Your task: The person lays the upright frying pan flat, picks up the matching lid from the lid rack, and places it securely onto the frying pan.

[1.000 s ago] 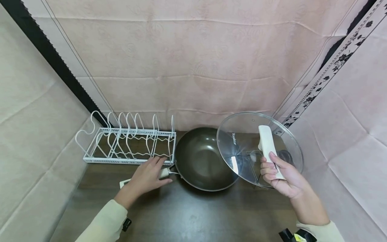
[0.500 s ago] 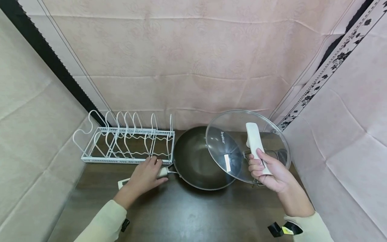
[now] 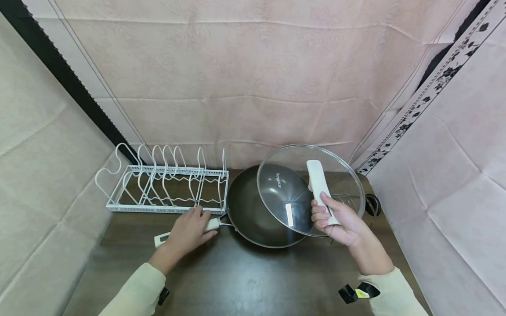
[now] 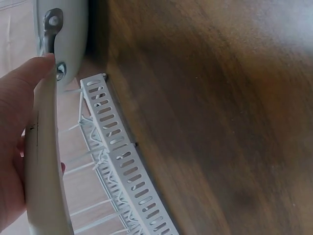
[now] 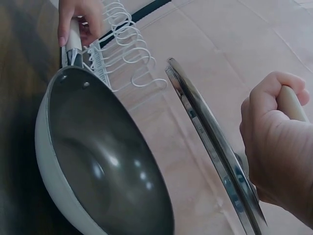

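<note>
A dark-lined wok with a pale outside sits on the wooden table. My left hand grips its cream handle, the thumb near the metal joint in the left wrist view. With my right hand I hold the white handle of a clear glass lid. In the head view the lid overlaps the right part of the wok. The right wrist view shows the lid tilted nearly edge-on, raised apart from the wok's rim, with the bowl holding nothing.
A white wire dish rack stands at the back left, close beside the wok and its handle. Thin wire shows through the lid at right, and a black ladle-like round thing lies near the right wall. Pale cloth walls enclose the table.
My right hand has carried the glass lid left, so it covers more of the wok in the head view. The left hand and the wok stay nearly where they were.
</note>
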`<action>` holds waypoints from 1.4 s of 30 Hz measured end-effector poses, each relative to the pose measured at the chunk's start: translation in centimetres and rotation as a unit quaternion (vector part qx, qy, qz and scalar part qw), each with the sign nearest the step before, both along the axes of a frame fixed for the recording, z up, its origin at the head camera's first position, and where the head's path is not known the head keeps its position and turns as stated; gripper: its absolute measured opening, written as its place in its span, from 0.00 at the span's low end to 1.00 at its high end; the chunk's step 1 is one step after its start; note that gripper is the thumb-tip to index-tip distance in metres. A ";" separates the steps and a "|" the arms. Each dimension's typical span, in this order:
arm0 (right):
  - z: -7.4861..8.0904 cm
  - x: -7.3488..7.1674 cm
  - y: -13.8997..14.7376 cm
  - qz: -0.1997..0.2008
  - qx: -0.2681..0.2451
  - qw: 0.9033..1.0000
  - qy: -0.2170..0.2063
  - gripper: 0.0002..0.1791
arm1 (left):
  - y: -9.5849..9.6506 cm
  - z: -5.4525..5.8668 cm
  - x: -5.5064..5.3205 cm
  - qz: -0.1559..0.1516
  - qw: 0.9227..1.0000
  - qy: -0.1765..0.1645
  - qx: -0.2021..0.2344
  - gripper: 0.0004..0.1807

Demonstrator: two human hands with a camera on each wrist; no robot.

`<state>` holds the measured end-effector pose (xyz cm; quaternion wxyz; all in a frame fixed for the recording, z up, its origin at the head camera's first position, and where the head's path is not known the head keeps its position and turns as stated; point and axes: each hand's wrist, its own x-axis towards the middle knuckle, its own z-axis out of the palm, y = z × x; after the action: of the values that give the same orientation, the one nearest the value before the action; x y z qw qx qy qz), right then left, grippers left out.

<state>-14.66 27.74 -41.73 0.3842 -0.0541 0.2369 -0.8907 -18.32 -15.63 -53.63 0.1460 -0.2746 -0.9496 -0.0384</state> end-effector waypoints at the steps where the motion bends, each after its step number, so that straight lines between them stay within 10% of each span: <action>1: -0.1 -0.1 -0.2 -0.001 0.003 1.000 -0.002 0.28 | 0.0 0.0 0.0 0.001 1.000 0.003 -0.001 0.29; 19: -1.2 -1.1 -2.7 -0.014 0.045 0.999 -0.015 0.25 | 0.1 -0.7 0.3 -0.002 0.998 0.064 0.001 0.30; 42: -5.0 -1.2 -5.5 0.002 0.122 0.993 -0.003 0.24 | 0.2 -0.4 0.6 0.019 0.999 0.029 -0.022 0.28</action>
<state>-15.83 22.23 -46.76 0.3906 -0.0047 0.3421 -0.8546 -17.74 -15.43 -54.07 0.1678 -0.2609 -0.9506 -0.0071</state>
